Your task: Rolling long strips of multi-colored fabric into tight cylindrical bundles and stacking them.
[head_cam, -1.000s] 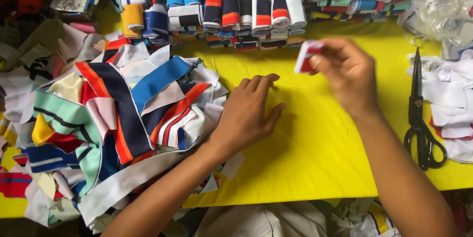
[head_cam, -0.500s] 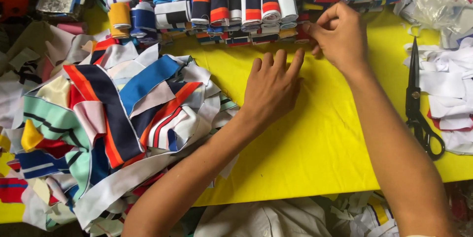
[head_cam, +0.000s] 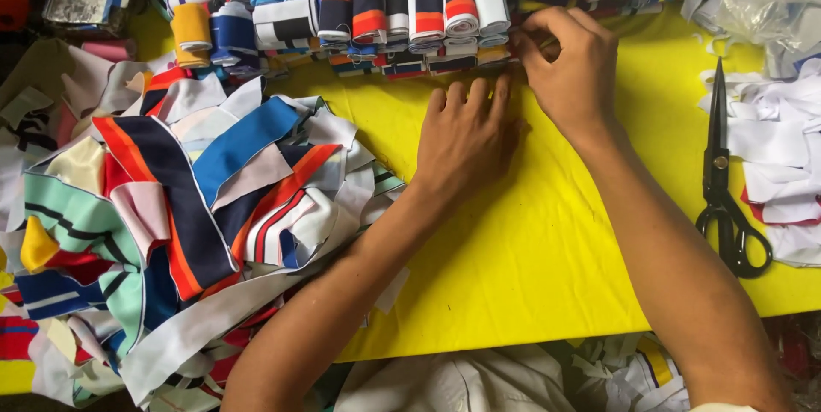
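We judge the right hand (head_cam: 571, 65) (pinching a folded strip, left hand (head_cam: 466, 142) flat, empty) could topple the far stacked folded strips (head_cam: 402, 14).

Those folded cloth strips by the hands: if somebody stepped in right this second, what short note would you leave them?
Left hand: flat, palm down on the yellow table, fingertips near the front of the row of folded strips; it holds nothing.
Right hand: fingers curled against the right end of the row's front edge; whether it grips a piece is hidden.
Done: many striped strips stand folded in rows along the table's far side.
Left: a big loose pile of strips lies unfolded beside the left forearm.
Black scissors lie shut on the table, right of the right arm, untouched.
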